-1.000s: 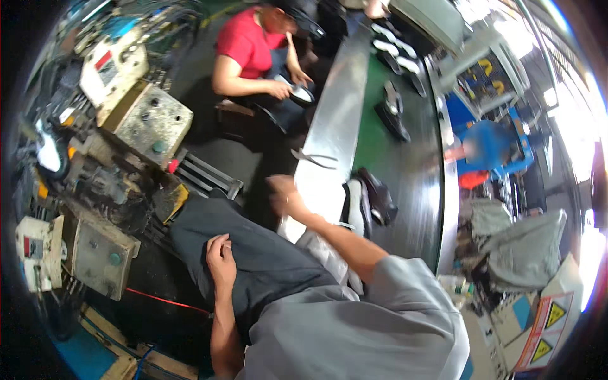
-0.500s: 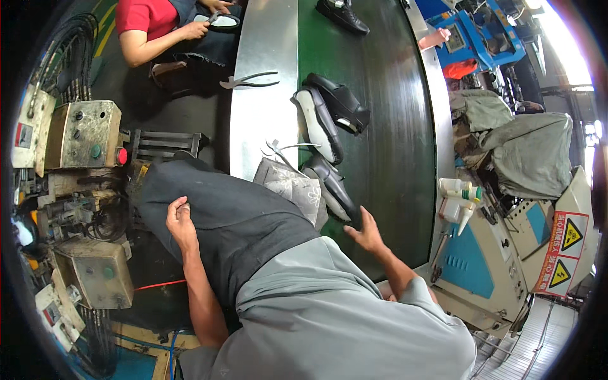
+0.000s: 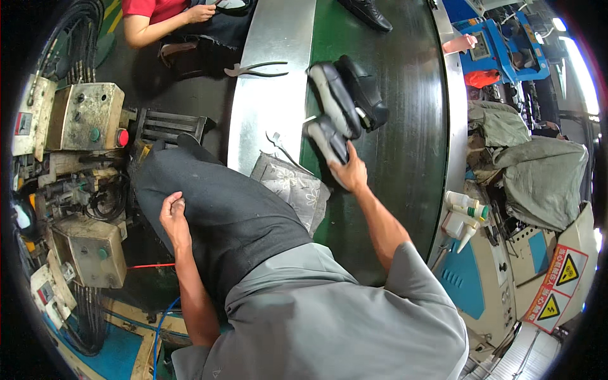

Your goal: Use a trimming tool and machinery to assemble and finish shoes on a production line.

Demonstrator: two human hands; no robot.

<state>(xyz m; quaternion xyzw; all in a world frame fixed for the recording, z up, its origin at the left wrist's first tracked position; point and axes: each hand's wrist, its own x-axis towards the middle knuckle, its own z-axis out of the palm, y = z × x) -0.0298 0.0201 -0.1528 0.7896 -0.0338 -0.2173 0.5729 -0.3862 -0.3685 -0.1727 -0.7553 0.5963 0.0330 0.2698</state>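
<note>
My right hand (image 3: 350, 170) is closed round the near end of a black shoe (image 3: 325, 140), which lies sole-side partly turned up on the green conveyor belt (image 3: 405, 171). Just beyond it, touching or nearly so, are a second black shoe showing its pale sole (image 3: 332, 95) and another black shoe (image 3: 364, 92). My left hand (image 3: 175, 218) rests on my dark-trousered thigh, fingers curled in, with nothing visible in them. Between my lap and the belt lies a grey flower-patterned cloth pad (image 3: 294, 190). A pincer tool (image 3: 278, 142) lies against its far edge, partly on the metal ledge (image 3: 266, 107).
Another pair of pincers (image 3: 256, 69) lies farther up the ledge. One more black shoe (image 3: 368, 14) is at the belt's far end. A co-worker (image 3: 190, 16) sits at the far left holding a shoe. Plastic bottles (image 3: 465, 212) stand beyond the belt's right edge; control boxes (image 3: 88, 117) are at left.
My right hand has closed on the nearest shoe, which has moved away from me up the belt, toward the other two. My left hand stays on my thigh.
</note>
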